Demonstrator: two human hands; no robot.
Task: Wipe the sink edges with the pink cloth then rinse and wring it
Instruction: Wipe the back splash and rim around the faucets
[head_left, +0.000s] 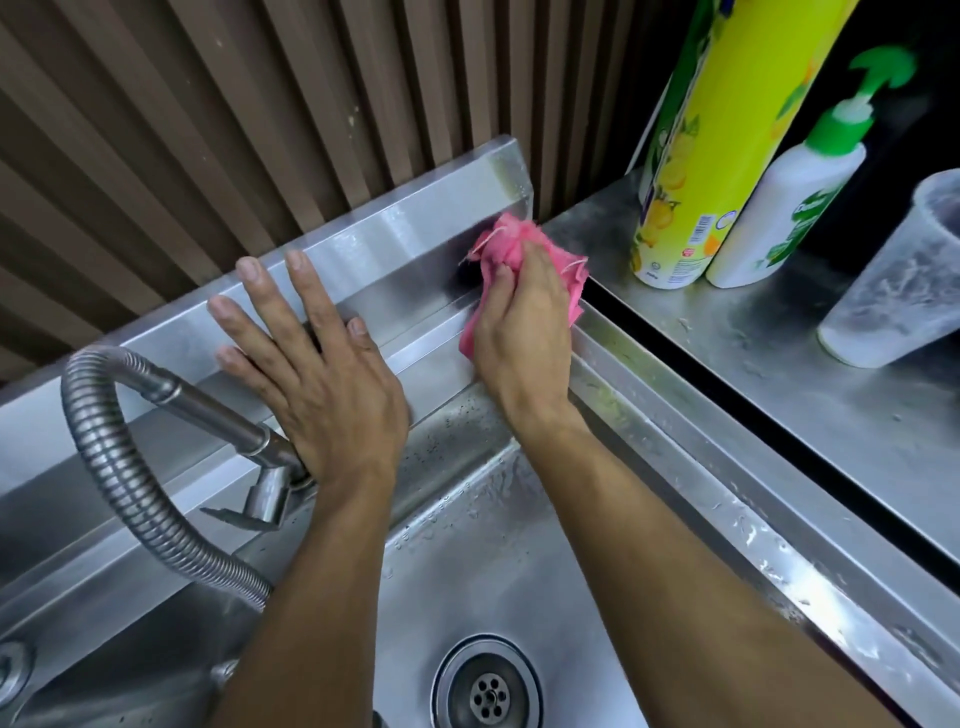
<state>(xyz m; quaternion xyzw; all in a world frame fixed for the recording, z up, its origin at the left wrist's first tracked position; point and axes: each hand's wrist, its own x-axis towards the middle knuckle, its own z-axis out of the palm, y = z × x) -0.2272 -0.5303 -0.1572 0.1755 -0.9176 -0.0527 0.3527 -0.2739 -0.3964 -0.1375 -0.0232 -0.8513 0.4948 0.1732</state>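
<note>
My right hand (524, 322) presses a bunched pink cloth (511, 244) into the back right corner of the steel sink, where the backsplash (415, 218) meets the right rim (675, 441). Part of the cloth sticks out above and to the right of my fingers. With its fingers spread, my left hand (317, 364) lies flat against the backsplash ledge, holding nothing. The wet basin with its round drain (488, 693) lies below my forearms.
A flexible metal faucet hose (109, 457) loops at the left, its spray head (265, 493) beside my left wrist. On the steel counter (779, 364) to the right stand a yellow spray can (727, 140), a white pump bottle with a green top (795, 208) and a cloudy plastic cup (904, 280).
</note>
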